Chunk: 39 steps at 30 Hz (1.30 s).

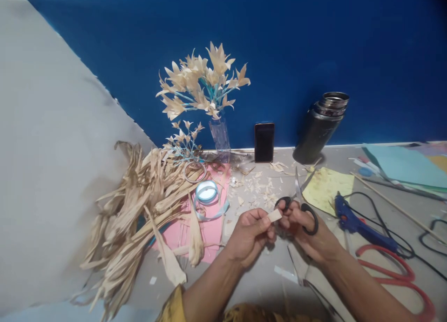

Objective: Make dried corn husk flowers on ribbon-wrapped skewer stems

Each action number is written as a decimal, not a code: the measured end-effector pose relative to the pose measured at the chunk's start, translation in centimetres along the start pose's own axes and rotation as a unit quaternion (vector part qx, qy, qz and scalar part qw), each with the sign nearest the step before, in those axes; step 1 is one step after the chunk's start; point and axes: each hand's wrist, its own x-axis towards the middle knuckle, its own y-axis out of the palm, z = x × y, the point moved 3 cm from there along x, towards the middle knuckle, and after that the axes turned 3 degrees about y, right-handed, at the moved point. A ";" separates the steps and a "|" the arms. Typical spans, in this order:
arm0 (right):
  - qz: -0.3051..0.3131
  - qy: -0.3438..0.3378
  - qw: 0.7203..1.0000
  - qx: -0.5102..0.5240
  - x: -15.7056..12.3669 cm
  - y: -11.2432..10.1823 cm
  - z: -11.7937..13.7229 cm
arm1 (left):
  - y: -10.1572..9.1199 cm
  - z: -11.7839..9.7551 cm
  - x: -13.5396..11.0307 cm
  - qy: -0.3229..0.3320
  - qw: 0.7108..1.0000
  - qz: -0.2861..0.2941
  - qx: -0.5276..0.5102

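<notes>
My left hand (pixel 253 233) is closed, pinching a short pale piece of corn husk (pixel 275 215) between thumb and fingers. Close beside it, my right hand (pixel 307 233) is closed around black-handled scissors (pixel 310 219), whose blades point away from me. The right fingertips come near the husk piece; whether they touch it I cannot tell. Small husk scraps (pixel 256 187) lie scattered beyond both hands. To the left is a heap of dried corn husks (pixel 129 219), with one loose husk (pixel 196 240) on pink paper (pixel 214 233).
Husk flowers (pixel 199 75) stand in a clear vase (pixel 220 138) by the blue wall. A phone (pixel 264 143) and a flask (pixel 319 129) lean there. Blue tape (pixel 206 192) is at left; a glue gun (pixel 359 224), its cable and red-handled scissors (pixel 387 252) lie at right.
</notes>
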 end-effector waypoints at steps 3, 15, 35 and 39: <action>-0.033 -0.019 0.995 -0.090 0.2 -0.4 0.2 | -0.2 -0.1 0.0 0.013 0.997 -0.032 0.062; 0.029 0.048 0.997 0.049 0.0 0.9 -0.3 | 0.8 -0.3 -0.3 -0.006 0.994 0.053 -0.097; -0.052 -0.005 0.993 -0.107 0.5 -0.1 0.2 | -0.3 -0.9 0.1 0.010 0.998 -0.057 -0.005; -0.050 0.021 0.990 -0.127 0.1 0.1 -0.2 | -0.5 -0.8 0.1 0.025 0.990 -0.103 0.095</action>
